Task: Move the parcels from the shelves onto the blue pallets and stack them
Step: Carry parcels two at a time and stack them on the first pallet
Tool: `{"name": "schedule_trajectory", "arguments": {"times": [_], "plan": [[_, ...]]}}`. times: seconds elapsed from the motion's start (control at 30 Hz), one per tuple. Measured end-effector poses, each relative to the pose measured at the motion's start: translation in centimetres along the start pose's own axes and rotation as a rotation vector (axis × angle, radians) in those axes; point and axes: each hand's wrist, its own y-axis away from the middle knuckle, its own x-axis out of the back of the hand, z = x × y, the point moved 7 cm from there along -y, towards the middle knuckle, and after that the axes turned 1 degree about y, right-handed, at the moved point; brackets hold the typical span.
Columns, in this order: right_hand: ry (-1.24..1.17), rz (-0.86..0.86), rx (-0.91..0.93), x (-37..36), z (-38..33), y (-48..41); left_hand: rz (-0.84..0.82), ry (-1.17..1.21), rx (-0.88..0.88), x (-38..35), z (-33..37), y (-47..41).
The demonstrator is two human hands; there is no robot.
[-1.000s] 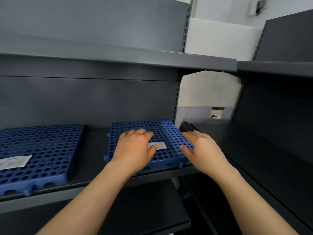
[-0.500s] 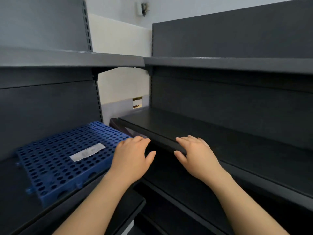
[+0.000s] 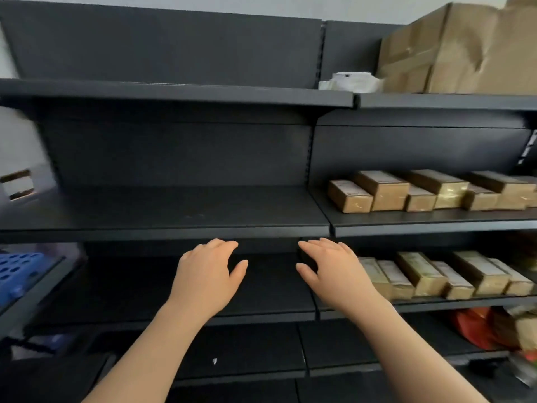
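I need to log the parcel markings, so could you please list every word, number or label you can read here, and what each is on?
No text here is legible enough to quote.
On the middle-shelf parcels: dark printed marks, too blurred to read.
On the lower-shelf parcels: pale labels, too blurred to read.
On the white packet: a small dark mark, unreadable.
On the large cardboard box: no print visible.
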Motion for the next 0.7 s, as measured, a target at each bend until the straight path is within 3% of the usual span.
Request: {"name": "schedule_trajectory", "arguments": {"times": [0.4, 0.7], "plan": [[0.051, 0.091, -0.232, 4.8, 17.5, 5.0, -0.047, 0.128, -0.178, -5.0, 17.4, -4.4], [-0.02, 0.122, -0.2, 7.0, 29.4, 2.7, -0.043, 0.222, -0.007, -10.1, 26.0, -10.2]]}}
